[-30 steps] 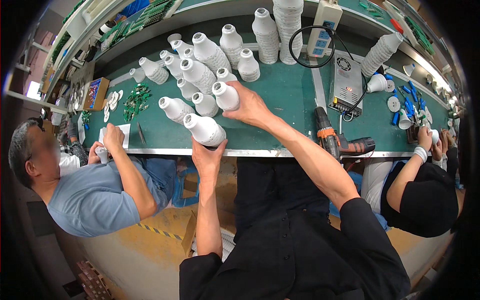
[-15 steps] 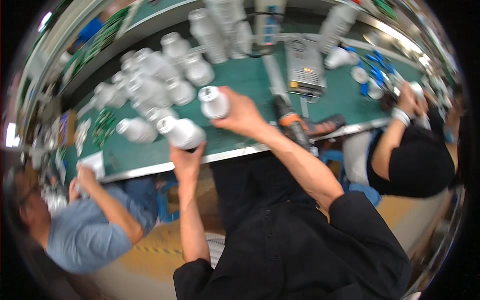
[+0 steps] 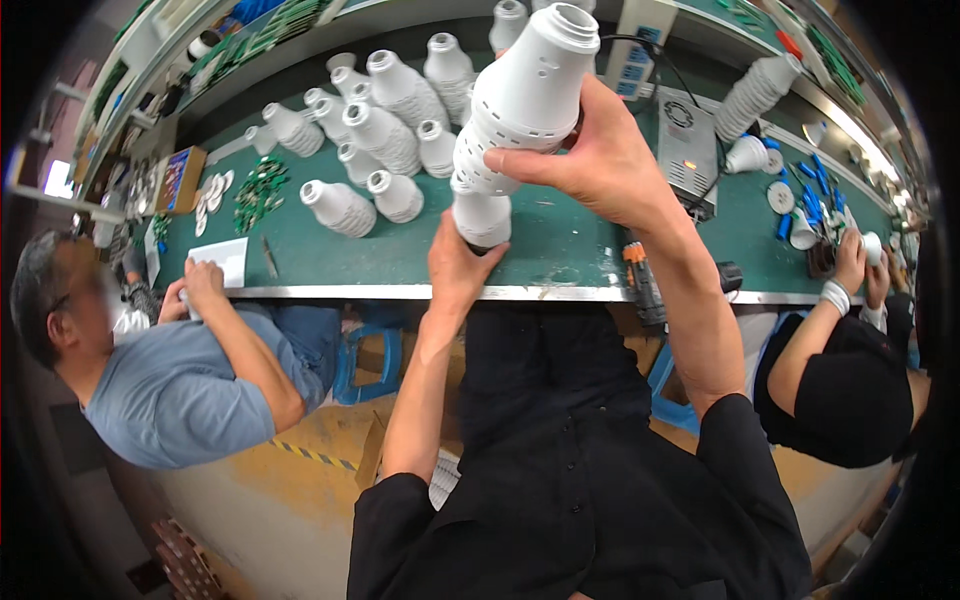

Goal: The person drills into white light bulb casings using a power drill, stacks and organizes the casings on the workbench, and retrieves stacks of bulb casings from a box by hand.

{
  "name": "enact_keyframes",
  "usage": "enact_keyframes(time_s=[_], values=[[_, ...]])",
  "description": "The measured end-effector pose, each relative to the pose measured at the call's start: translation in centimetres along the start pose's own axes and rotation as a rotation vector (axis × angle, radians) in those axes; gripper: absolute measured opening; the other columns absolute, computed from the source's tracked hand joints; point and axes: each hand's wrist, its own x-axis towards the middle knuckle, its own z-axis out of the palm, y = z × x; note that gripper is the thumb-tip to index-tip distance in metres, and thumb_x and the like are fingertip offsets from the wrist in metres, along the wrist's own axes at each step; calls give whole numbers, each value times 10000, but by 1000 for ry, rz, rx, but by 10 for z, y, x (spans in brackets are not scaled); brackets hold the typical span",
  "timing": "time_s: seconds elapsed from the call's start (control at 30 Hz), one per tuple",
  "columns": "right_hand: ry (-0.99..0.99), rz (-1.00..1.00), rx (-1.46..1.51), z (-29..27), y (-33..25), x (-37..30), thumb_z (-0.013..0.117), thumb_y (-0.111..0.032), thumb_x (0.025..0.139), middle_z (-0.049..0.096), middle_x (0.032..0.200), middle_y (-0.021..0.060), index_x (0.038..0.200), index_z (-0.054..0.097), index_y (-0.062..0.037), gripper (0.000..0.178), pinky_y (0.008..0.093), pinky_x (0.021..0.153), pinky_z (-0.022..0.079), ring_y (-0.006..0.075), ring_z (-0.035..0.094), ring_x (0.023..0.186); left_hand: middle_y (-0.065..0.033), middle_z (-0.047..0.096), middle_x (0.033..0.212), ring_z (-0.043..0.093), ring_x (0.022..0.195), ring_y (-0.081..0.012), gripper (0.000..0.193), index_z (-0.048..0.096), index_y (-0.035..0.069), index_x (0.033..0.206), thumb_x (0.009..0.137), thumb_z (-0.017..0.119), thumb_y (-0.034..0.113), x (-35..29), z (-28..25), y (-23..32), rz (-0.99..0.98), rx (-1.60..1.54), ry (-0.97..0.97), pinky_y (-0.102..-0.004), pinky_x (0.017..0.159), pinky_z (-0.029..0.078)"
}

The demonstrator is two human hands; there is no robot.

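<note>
A tilted stack of white plastic bulb-shaped housings [image 3: 535, 80] rises over the bench in front of me, its open threaded neck uppermost. My right hand [image 3: 610, 155] is closed round the stack's middle, thumb across the slotted lower rims. At the lower end, my left hand [image 3: 462, 268] grips a white housing [image 3: 482, 215] from beneath; its top meets the stack, though whether it is nested inside cannot be seen. To the left on the green bench stand several nested stacks of like housings [image 3: 380, 140], with shorter stacks [image 3: 340, 207] nearest me.
A power screwdriver [image 3: 643, 282] lies by the bench edge [image 3: 550, 293], right of my hands. Behind it is a metal power supply [image 3: 688, 150]. Green circuit boards [image 3: 260, 192] lie left. Co-workers sit on both sides: one in a blue shirt [image 3: 190, 400], one in black [image 3: 840, 390].
My hands, apart with a white housing showing in each, have come together. The right has risen and moved right, and now holds a taller stack above the left hand's housing. The view has shifted.
</note>
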Motion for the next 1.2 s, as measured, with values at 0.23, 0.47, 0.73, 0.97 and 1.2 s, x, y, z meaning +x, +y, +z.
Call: enact_keyframes(time_s=[0.23,0.47,0.73,0.97,1.2], values=[[-150,-87,-239,51,38,-2,817,-217,689,696,1067,188,1269,533,-101,656,474,852,543,413,666,1008,-196,644,1064,618,1027,-431,642,518,53,1164,658,906,121,3,-3,-4,118,1,25,-493,831,508],[-227,-41,-180,28,39,-7,878,-303,715,630,1302,180,1462,453,-94,884,436,1015,481,337,609,1209,-183,607,1254,602,1161,-357,727,524,16,1302,691,902,127,-5,-34,-5,63,25,-58,-422,910,520],[116,172,-466,22,161,62,860,-419,762,551,1396,253,1516,353,3,1002,445,1078,437,353,536,1317,-254,505,1413,505,1313,-386,862,338,-32,1480,798,833,149,27,-53,-30,-74,155,395,-449,1099,418],[15,252,-453,71,182,79,857,-341,698,663,1185,232,1234,565,0,699,479,960,495,407,637,1122,-265,576,1288,541,1220,-440,869,403,-15,1424,713,879,134,52,-34,-63,-181,251,396,-497,1046,419],[15,158,-441,66,185,74,855,-354,686,692,1076,230,1117,565,-19,618,482,877,514,420,667,1031,-199,641,1192,605,1130,-397,763,519,21,1334,678,894,126,37,-43,-46,-119,212,403,-482,969,472]])
